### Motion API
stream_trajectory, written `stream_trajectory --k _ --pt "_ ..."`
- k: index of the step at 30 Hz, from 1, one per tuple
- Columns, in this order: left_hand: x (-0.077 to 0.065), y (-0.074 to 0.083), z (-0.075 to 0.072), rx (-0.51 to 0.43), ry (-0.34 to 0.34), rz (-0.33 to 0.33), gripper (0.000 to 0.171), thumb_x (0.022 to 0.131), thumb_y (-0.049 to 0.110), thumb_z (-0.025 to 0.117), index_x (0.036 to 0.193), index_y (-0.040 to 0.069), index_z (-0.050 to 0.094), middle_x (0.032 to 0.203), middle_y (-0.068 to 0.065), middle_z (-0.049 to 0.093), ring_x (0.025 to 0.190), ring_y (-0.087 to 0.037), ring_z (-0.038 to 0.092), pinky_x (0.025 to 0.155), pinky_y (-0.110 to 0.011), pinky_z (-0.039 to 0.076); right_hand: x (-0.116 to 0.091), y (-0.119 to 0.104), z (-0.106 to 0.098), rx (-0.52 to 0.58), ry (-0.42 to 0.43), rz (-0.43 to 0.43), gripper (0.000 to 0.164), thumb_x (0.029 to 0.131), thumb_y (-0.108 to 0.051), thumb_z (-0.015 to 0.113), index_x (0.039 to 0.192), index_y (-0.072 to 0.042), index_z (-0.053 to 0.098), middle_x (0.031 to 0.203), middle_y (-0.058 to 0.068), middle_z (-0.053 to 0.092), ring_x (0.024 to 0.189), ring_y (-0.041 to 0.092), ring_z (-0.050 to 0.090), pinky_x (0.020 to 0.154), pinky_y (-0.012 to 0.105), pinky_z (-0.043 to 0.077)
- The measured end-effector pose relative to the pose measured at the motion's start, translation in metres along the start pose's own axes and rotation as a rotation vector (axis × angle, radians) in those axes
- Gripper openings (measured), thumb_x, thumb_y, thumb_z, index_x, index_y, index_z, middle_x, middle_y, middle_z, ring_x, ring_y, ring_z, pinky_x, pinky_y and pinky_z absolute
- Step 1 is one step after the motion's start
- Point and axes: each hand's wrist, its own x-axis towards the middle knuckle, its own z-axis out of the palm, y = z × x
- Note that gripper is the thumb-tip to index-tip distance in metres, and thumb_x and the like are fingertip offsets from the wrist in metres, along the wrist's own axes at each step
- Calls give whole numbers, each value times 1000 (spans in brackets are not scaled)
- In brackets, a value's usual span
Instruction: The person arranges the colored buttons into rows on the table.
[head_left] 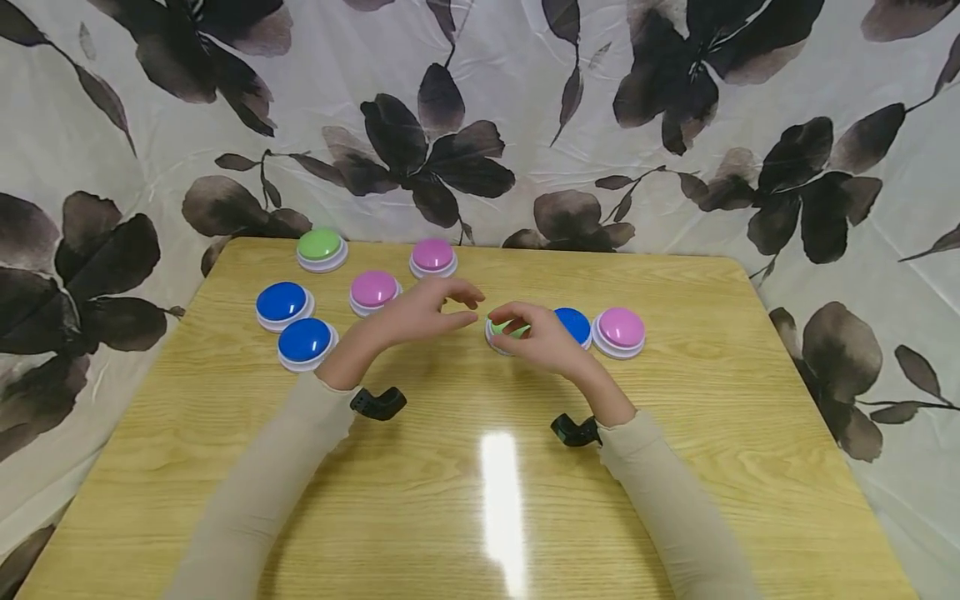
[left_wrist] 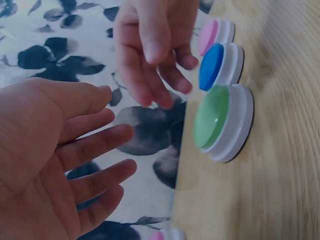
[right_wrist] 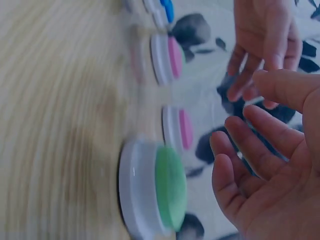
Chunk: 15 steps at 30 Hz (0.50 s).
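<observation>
Both hands hover over the table, facing each other and holding nothing. My left hand point(head_left: 423, 312) has loosely extended fingers pointing right, close by a pink button point(head_left: 374, 289) on a white base. My right hand point(head_left: 542, 335) hangs over a green button point(head_left: 510, 328) and partly hides it, fingers relaxed and slightly bent. In the right wrist view that green button point(right_wrist: 170, 187) stands apart from the fingers. Right behind the right hand sits a blue button point(head_left: 573, 325), partly covered, with another pink button point(head_left: 621, 328) beside it.
On the left of the wooden table point(head_left: 420, 500) stand two blue buttons, one farther back point(head_left: 281, 302) and one nearer point(head_left: 305, 342). A green button point(head_left: 321, 247) and a pink button point(head_left: 432, 256) are near the back edge. Floral cloth point(head_left: 525, 125) hangs behind.
</observation>
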Motion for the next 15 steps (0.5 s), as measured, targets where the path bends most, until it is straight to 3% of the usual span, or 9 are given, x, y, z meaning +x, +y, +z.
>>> stream_trajectory --k 8,15 --pt "-35 4 -17 39 27 -99 36 96 21 64 128 7 60 123 -8 62 117 -25 54 98 -44 45 17 -13 33 27 -77 -39 38 93 -19 68 126 -2 61 122 15 62 98 19 60 85 36 51" --pt "-72 -19 -29 49 74 -179 38 97 25 62 129 5 59 124 -9 62 120 -28 52 101 -53 40 34 -17 74 27 -140 -56 34 92 -15 68 122 1 62 120 15 63 99 20 62 83 27 51"
